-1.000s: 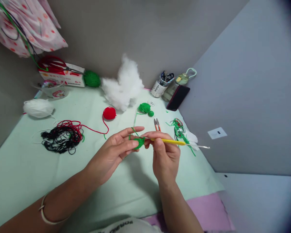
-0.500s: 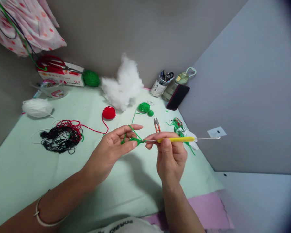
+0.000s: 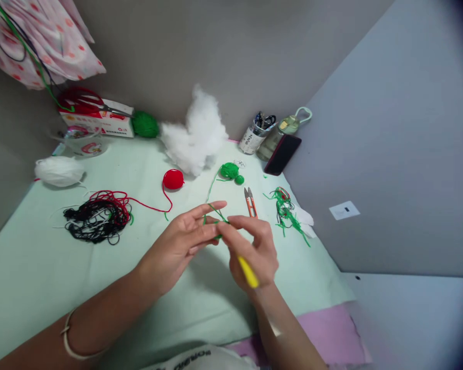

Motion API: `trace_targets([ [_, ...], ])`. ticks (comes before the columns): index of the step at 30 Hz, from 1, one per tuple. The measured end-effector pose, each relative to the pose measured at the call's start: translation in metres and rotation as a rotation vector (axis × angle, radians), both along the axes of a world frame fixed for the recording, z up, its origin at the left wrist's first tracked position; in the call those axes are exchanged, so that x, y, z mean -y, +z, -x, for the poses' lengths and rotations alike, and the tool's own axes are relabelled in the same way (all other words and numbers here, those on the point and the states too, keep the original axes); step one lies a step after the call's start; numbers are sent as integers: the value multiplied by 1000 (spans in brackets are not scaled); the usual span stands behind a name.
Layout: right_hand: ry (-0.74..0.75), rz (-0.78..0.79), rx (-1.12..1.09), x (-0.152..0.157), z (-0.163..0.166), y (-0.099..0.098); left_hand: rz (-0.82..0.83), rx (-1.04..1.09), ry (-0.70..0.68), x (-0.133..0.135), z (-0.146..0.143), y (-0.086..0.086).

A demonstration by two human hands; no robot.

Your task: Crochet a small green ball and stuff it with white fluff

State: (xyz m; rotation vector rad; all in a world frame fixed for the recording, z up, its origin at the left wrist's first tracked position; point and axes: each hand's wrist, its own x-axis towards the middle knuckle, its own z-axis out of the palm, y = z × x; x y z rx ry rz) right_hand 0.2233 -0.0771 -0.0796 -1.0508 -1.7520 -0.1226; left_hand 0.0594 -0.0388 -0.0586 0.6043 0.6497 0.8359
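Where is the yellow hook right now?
In the head view, the hook is in the right hand, just right of centre, slanting down toward the wrist; the left hand alongside holds green crochet.

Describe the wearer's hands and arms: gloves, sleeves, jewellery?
Left hand and right hand: both ungloved. Forearms bare, no sleeves in view. A thin, pale bangle circles the left arm; the right shows no jewellery.

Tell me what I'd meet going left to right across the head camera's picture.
Round white yarn ball, tangled black yarn, bare left hand pinching green yarn, right hand holding a yellow-handled tool, black rectangular phone, white rectangular wall plate.
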Motion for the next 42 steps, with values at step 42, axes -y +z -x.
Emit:
trace_targets([
  [42,114,222,-300,1,5,11,-237,-221,147,2,-1,-1],
])
